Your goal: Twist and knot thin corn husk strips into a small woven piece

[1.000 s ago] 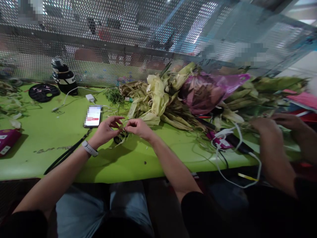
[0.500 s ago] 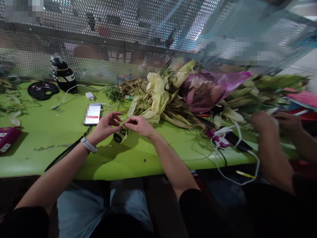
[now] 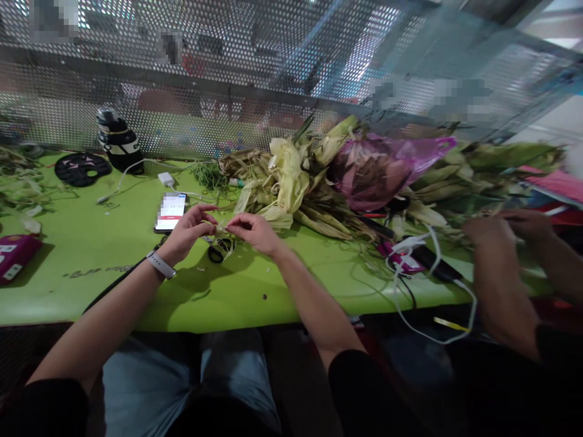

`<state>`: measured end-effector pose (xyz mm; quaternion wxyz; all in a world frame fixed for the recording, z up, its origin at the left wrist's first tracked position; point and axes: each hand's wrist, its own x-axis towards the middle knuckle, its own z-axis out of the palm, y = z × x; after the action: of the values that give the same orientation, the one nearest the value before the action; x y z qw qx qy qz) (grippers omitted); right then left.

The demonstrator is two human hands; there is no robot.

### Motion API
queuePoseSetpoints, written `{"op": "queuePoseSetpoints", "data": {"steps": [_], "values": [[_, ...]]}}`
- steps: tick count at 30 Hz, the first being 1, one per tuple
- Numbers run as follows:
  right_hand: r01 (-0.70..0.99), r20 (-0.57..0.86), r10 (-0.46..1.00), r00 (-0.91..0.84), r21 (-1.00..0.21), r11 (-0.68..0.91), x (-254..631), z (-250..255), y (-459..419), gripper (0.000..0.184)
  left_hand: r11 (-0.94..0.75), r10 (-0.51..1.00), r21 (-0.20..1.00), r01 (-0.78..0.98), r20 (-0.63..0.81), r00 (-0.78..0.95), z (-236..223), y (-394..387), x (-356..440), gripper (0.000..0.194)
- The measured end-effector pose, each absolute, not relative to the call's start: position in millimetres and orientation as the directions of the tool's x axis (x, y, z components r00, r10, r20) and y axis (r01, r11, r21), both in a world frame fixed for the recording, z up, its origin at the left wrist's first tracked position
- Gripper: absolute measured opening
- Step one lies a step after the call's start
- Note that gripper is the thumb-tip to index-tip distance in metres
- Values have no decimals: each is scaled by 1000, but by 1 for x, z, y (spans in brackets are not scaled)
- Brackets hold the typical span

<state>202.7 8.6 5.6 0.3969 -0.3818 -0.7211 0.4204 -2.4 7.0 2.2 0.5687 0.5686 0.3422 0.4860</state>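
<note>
Between my hands, just above the green table (image 3: 155, 297), is a small piece made of pale corn husk strips (image 3: 223, 229), with thin ends hanging down. My left hand (image 3: 191, 230) pinches its left side between thumb and fingers. From the right, my right hand (image 3: 255, 232) grips it with thumb and forefinger. The black-handled scissors (image 3: 215, 254) lie on the table below the husk strips, partly covered by them. Just behind my left hand rests a phone (image 3: 170, 212) with its screen lit.
A heap of dry corn husks (image 3: 291, 176) and a pink plastic bag (image 3: 373, 170) lie behind my right hand. At the left are a black bottle (image 3: 119, 142), a black palette-shaped piece (image 3: 82, 169) and a purple box (image 3: 18, 258). White cables (image 3: 437, 255) lie near a co-worker's hands (image 3: 494, 233).
Both my hands keep hold of the husk strips and have shifted only slightly. More of the scissors shows beneath them. The view has tilted a little.
</note>
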Motion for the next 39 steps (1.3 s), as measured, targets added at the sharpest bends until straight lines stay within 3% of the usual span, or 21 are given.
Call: {"op": "queuePoseSetpoints", "data": {"steps": [10, 24, 29, 35, 39], "values": [[168, 269, 885, -380, -921, 351, 201, 4, 10, 29, -131, 944, 986, -103, 156, 291, -1, 10, -4, 59], [190, 268, 898, -350, -918, 348, 201, 2, 12, 30, -131, 935, 989, 63, 102, 340, 1, 9, -3, 33], [178, 226, 913, -341, -938, 299, 197, 6, 8, 31, -165, 925, 986, 8, 151, 349, 0, 10, -3, 35], [137, 167, 973, -156, -972, 189, 202, 16, 6, 32, -101, 936, 977, -188, 158, 314, 5, 7, -2, 32], [180, 45, 948, -315, -978, 107, 204, 17, 7, 42, -30, 939, 968, -250, 113, 324, 9, 5, -3, 30]]}}
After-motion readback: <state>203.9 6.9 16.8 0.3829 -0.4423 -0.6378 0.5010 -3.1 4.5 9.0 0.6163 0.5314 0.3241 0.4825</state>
